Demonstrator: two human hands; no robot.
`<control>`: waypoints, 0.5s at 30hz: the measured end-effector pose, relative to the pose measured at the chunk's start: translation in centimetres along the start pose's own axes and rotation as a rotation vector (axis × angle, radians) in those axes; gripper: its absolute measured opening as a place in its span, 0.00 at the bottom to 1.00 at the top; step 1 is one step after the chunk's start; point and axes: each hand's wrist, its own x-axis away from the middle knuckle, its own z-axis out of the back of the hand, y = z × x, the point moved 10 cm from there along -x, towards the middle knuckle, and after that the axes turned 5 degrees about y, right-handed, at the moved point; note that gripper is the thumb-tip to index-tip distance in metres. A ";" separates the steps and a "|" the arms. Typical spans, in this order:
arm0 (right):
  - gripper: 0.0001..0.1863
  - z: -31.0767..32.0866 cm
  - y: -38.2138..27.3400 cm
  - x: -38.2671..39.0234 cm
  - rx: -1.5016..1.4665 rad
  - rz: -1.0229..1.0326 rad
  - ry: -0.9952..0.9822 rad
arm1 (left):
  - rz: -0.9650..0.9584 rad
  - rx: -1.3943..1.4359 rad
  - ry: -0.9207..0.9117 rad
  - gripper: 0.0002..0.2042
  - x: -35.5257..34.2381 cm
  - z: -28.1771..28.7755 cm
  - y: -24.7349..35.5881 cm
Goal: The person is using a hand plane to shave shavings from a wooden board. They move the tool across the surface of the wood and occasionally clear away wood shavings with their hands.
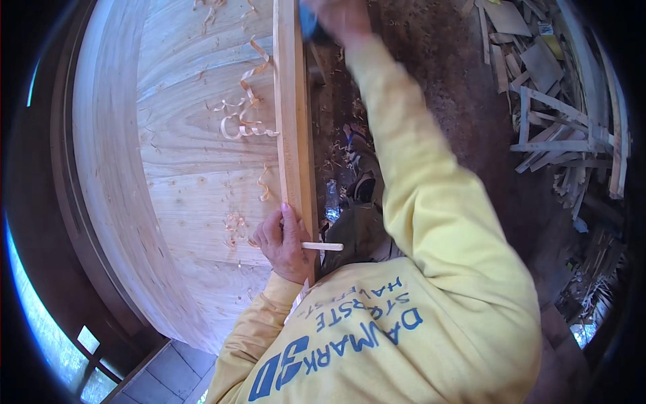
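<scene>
A long, pale wooden strip (288, 128) runs from the top of the view toward me, along the right edge of a broad plywood sheet (182, 155). My left hand (282, 246) is closed round its near end, thumb on top. Out of that hand sticks a short pale stick (326, 246), like a carpenter's pencil, pointing right. At the far top, my right hand (344, 21) grips a blue hand plane (309, 23) at the strip's right side; both are blurred and cut off by the view's edge.
Curled wood shavings (249, 84) lie on the plywood. Offcuts and slats (542, 74) are heaped on the floor at the far right. A clear plastic bottle (332, 195) stands below the strip, beside my legs. Window light (40, 316) shows at lower left.
</scene>
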 end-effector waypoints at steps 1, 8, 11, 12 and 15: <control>0.34 -0.5 0.6 -4.0 0.137 -0.111 -0.043 | 0.001 0.003 0.000 0.24 0.1 0.0 -0.1; 0.36 0.5 0.5 10.7 0.280 0.340 0.122 | 0.048 0.002 0.002 0.23 0.0 0.1 -0.8; 0.31 3.0 -3.4 23.2 0.245 0.358 -0.090 | 0.012 -0.009 0.013 0.25 -0.5 0.5 -0.4; 0.33 3.1 -3.7 24.8 0.244 0.355 -0.147 | 0.019 -0.013 0.013 0.25 -0.5 0.5 -0.3; 0.27 1.8 -2.6 20.3 0.245 0.310 -0.033 | 0.030 -0.017 0.013 0.24 -0.2 0.2 -0.4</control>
